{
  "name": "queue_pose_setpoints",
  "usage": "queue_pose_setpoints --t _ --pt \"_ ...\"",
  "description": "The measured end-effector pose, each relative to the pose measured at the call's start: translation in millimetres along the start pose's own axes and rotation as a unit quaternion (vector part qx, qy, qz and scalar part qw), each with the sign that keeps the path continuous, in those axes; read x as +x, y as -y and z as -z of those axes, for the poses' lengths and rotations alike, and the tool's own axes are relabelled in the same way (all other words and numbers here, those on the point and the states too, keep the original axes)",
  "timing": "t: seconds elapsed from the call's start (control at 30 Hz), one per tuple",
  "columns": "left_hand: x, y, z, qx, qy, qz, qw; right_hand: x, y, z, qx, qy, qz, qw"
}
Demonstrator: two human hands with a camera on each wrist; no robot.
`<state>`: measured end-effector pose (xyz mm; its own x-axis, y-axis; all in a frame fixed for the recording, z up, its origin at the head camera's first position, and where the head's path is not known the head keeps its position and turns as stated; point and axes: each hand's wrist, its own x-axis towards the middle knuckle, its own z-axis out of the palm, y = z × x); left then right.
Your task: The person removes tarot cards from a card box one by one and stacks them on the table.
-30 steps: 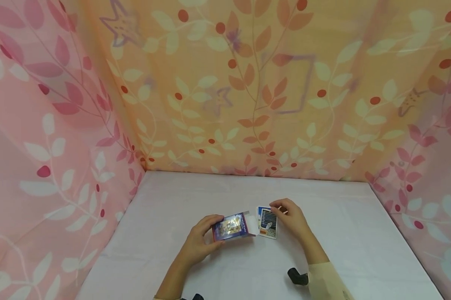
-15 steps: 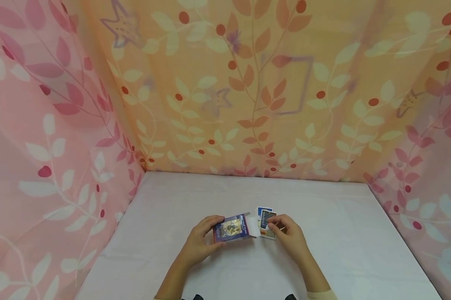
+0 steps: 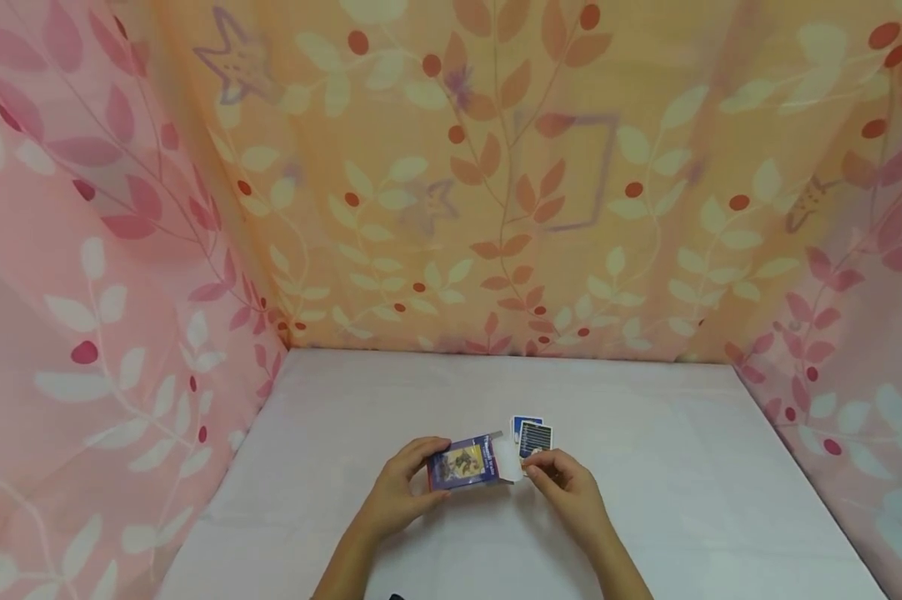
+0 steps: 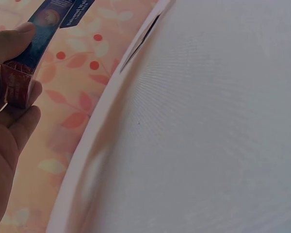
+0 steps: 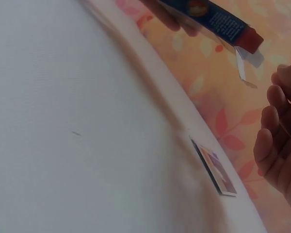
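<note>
My left hand (image 3: 402,487) grips a blue and purple card box (image 3: 461,464) with a picture on its face. The box's white end flap (image 3: 507,461) stands out to the right, at the open end. The right hand (image 3: 577,500) is just right of that flap, with bent fingers and nothing visible between them; in the right wrist view, a gap separates fingertips (image 3: 529,468) and flap. Beyond them lie playing cards (image 3: 537,438), a dark-faced one overlapping a blue one. The left wrist view shows thumb and fingers around the box (image 4: 41,39).
A white cloth covers the table (image 3: 684,467). Floral fabric hangs as a yellow back wall (image 3: 421,250) and pink side walls (image 3: 106,275). In the right wrist view the cards (image 5: 216,167) lie close to the table's far edge as seen there.
My right hand has moved from the cards' upper right corner down and left, over the cards to beside the box's flap. The left hand still holds the box in nearly the same place.
</note>
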<state>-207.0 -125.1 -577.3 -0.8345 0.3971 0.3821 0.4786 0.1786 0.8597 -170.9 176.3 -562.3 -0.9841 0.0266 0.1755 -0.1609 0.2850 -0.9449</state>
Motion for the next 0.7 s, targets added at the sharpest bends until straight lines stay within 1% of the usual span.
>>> queue_pose_setpoints --t 0.17,0.3,0.43,0.6,0.7 --pt "-0.2 3.1 -2.0 0.009 0.009 0.000 0.9999 -1.7 -2 -8 -0.021 -0.001 0.009 0.9997" --pt "-0.8 5.0 -2.9 0.019 0.018 0.000 0.9997 -2.9 -3 -12 -0.026 0.002 0.005 0.9997" --pt "-1.0 6.4 -3.6 0.018 0.025 -0.007 0.9995 -2.9 -7 -16 -0.036 0.011 -0.013 0.9992" --pt "-0.5 5.5 -4.1 0.007 0.031 -0.015 0.9994 -3.2 -8 -20 -0.042 0.015 -0.036 0.9984" --pt "-0.3 4.7 -4.1 0.007 0.030 -0.020 0.9993 -3.9 -7 -22 -0.043 0.018 -0.041 0.9981"
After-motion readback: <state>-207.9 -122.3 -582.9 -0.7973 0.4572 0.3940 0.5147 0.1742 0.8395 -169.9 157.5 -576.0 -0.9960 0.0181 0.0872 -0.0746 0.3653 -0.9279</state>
